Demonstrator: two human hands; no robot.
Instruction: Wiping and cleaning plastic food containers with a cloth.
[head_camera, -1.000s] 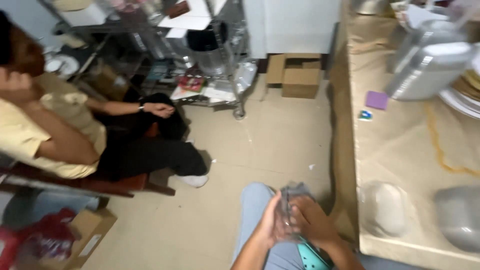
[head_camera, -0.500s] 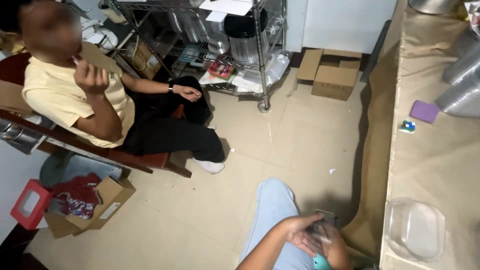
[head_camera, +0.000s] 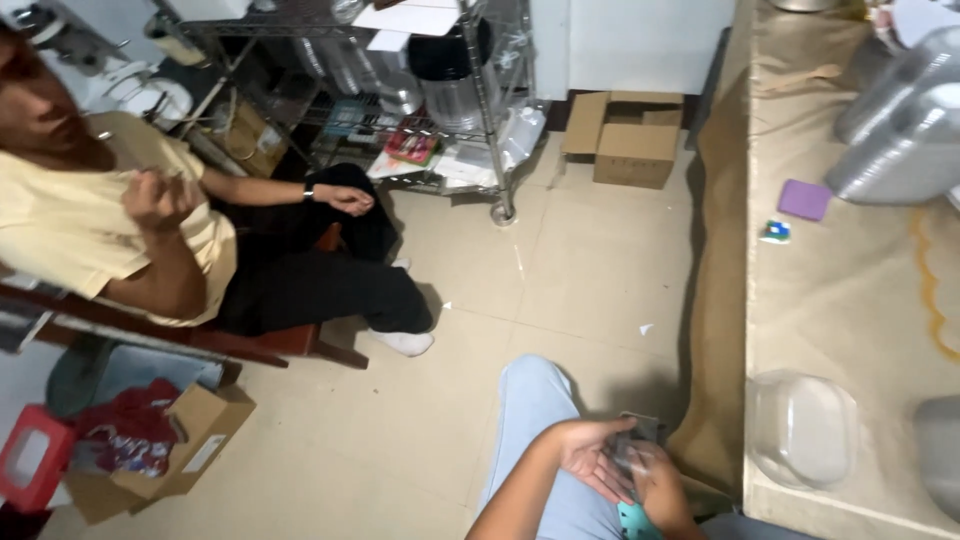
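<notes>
Both hands low over lap, off the bench's near edge. Left hand (head_camera: 585, 455) palm-up, fingers spread, cradling a small clear plastic piece (head_camera: 632, 447); right hand (head_camera: 655, 480) closed on its near side. Handling looks under way, nothing set down. Clear lid (head_camera: 805, 430) sits on bench near front edge

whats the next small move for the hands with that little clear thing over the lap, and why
Probably lift both hands toward the counter on the right. The left hand lies palm up and the right hand pinches a small clear item over the lap, low in view and partly hidden; a clear lid sits on the counter's near edge.
</notes>
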